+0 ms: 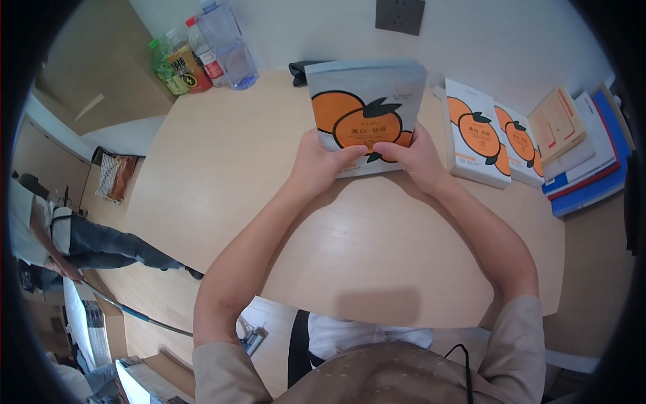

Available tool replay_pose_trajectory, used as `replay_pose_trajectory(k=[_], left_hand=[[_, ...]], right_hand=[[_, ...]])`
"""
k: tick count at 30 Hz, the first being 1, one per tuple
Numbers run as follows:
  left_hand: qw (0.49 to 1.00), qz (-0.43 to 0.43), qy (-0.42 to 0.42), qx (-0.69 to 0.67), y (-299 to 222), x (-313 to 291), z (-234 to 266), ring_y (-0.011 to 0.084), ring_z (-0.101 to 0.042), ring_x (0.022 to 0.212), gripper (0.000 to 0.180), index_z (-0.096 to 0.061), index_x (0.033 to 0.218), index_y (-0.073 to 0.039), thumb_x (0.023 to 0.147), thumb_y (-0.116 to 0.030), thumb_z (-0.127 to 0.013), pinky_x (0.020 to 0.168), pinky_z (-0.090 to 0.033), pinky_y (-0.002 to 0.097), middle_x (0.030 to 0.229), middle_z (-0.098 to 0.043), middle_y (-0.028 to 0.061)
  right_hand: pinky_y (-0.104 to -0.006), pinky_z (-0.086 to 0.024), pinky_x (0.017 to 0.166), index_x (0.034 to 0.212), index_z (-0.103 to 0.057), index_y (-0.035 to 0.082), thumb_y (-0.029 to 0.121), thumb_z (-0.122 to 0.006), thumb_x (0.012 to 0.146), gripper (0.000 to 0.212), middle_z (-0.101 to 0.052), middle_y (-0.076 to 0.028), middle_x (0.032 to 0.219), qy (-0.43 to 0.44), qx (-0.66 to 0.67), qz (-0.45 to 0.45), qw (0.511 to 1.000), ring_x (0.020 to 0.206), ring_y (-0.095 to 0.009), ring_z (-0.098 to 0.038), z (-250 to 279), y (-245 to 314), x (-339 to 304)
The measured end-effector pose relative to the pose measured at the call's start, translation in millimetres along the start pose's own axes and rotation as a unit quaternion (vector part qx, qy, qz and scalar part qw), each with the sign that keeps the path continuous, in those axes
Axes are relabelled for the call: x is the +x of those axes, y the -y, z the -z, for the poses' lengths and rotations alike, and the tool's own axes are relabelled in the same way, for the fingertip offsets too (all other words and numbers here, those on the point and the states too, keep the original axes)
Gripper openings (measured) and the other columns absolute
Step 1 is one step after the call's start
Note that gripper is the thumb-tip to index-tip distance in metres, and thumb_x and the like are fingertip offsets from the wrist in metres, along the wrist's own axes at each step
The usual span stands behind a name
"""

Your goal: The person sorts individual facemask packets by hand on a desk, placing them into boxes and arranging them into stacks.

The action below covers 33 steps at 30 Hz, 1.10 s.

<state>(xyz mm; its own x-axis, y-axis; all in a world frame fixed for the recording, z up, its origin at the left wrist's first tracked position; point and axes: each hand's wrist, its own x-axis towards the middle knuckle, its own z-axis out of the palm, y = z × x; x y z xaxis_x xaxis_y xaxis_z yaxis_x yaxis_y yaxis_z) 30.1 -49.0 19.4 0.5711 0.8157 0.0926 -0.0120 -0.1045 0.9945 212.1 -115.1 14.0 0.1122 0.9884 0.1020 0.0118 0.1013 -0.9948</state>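
Upright above the far part of the table, a pale grey pouch (350,81) printed with oranges and dark green leaves is held between both hands. My left hand (321,160) grips its lower left side, thumb lying across the front. On the lower right side, my right hand (418,156) does the same, and the two thumbs point toward each other. The fingers behind the pouch are hidden. To the right of my right hand rest two white boxes with matching orange prints, a nearer box (476,133) and another box (519,141) beside it.
Several bottles, among them a large clear bottle (229,47), stand at the table's far left corner. Folders (589,188) and a tan booklet (557,124) lie at the right edge. A dark object (299,73) sits behind the pouch. At left, a person (60,232) holds a long pole.
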Motion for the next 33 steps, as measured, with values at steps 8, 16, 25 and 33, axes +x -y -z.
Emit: replay_pose_trajectory(k=[8,16,25,33], left_hand=[[0.990,0.066,0.059,-0.112,-13.7,-3.6,3.9,0.0180,-0.064,0.091,0.032,-0.059,0.108,0.003,0.079,-0.004,-0.070,0.081,-0.052,0.0318,0.103,-0.066,0.0127],[0.963,0.079,0.091,-0.242,6.6,-0.2,-4.6,0.0207,-0.057,0.108,0.056,-0.041,0.127,0.000,0.081,-0.009,-0.071,0.091,-0.049,0.0338,0.119,-0.056,0.0137],[0.994,0.022,0.053,-0.091,-10.3,-3.4,-1.1,0.0205,-0.060,0.104,0.048,-0.047,0.120,0.001,0.078,-0.002,-0.071,0.090,-0.049,0.0346,0.113,-0.060,0.0127],[0.992,0.008,0.058,-0.111,-15.7,-5.8,-2.9,0.0195,-0.060,0.103,0.045,-0.047,0.120,0.002,0.080,0.001,-0.067,0.091,-0.048,0.0340,0.113,-0.060,0.0119]], right_hand=[[-0.0278,-0.049,0.084,0.115,-0.055,-0.003,0.018,-0.069,0.083,0.040,-0.064,-0.010,0.105,0.052,0.007,-0.042,0.998,0.092,-0.015,-0.061,2.3,5.3,-3.5],[-0.0250,-0.051,0.081,0.111,-0.057,-0.004,0.017,-0.070,0.084,0.036,-0.065,-0.010,0.100,-0.001,0.090,-0.068,0.994,0.089,-0.013,-0.062,6.0,-0.6,1.5],[-0.0300,-0.050,0.089,0.120,-0.051,0.001,0.015,-0.070,0.083,0.044,-0.061,-0.009,0.113,0.029,0.188,-0.138,0.972,0.103,-0.017,-0.059,8.7,12.8,-0.2],[-0.0319,-0.046,0.093,0.127,-0.047,0.003,0.012,-0.073,0.078,0.056,-0.058,-0.009,0.117,0.122,0.136,-0.091,0.979,0.107,-0.019,-0.056,14.9,20.3,-2.4]])
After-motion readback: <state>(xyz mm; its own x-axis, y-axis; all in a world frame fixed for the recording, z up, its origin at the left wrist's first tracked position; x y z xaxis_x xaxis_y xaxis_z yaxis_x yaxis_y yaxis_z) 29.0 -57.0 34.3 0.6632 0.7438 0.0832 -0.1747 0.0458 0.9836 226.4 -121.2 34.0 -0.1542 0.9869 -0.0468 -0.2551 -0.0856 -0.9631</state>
